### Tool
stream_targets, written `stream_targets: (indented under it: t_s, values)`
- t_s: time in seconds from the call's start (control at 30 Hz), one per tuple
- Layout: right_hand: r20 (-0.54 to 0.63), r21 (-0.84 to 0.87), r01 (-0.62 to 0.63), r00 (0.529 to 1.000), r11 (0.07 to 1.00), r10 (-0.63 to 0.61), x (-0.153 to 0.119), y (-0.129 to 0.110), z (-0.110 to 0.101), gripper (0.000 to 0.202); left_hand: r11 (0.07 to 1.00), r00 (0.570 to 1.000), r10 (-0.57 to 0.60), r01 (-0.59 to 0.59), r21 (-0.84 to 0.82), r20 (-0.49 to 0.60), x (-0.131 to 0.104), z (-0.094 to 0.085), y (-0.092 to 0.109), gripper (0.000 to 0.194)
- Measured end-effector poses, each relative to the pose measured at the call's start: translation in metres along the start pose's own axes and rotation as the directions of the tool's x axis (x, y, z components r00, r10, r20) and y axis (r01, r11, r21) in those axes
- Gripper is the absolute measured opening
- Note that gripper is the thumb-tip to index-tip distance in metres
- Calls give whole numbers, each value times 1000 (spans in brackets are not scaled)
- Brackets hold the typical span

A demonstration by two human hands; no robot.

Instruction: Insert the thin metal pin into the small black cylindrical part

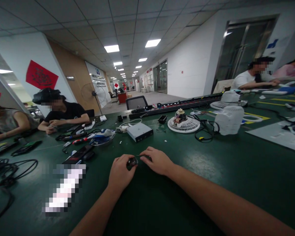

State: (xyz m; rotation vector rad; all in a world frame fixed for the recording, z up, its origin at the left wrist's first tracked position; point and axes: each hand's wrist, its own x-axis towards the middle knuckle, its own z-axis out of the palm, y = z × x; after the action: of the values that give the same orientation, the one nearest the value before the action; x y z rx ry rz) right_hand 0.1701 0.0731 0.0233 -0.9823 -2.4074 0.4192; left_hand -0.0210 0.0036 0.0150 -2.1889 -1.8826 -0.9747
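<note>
Lettering on the white wall sign (97, 80) beneath a blue logo: too small to read. Red diamond-shaped paper (41, 74) on the pillar at left bears dark brushed characters, not legible from here. No brand can be made out on the silver-grey, box-shaped metal drive (139, 131).

Containers: small black open rectangular tray (162, 119) toward the counter's far edge, its inside too dark to tell. Shallow round dish (103, 143), left of the drive, holds crumpled blue-and-white material (100, 135).

Hands, mid-counter, nearer the near edge than the drive: left hand (119, 172) closed, thumb and fingers around a small dark glossy cylindrical part (132, 161), held above the dark green counter (199, 200). Right hand (159, 161) just beside it, fingers curled, thumb and forefinger close together; a thin strand shows near the tips, grip on it cannot be told.

Around: white round slatted fan grille (186, 126) with exposed motor parts on top, right of the tray. Black coiled cable (206, 131) lies between the grille and a white rounded plastic housing (229, 119). Toward the left edge, tangled black cables (11, 172). Dark flat phone-like device (78, 154) beyond and left of the left hand.
</note>
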Motion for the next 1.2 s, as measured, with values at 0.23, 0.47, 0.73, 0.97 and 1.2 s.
stream_targets:
  t_s: [0.23, 0.47, 0.73, 0.97, 1.2]
  values:
    - [5, -42, 68, 998, 997, -68, 4, 0, 5, 25, 996, 995, -88, 87, -10, -40, -1, 0, -10, 23]
    - [19, -90, 136, 991, 987, -134, 2, -1, 5, 23, 999, 999, -36, 36, -24, 22, 0, -1, -7, 20]
    - [51, -151, 241, 970, 959, -236, 1, 2, 2, 22, 1000, 999, -14, 15, -26, 44, 1, -1, -3, 18]
    - [33, -205, 157, 988, 966, -154, 2, -2, 2, 25, 1000, 998, -6, 7, -15, 55, 0, 0, -2, 17]
    - [62, -152, 186, 982, 971, -178, 0, -4, 2, 23, 1000, 999, 1, 0, -15, 44, 0, 1, -3, 19]
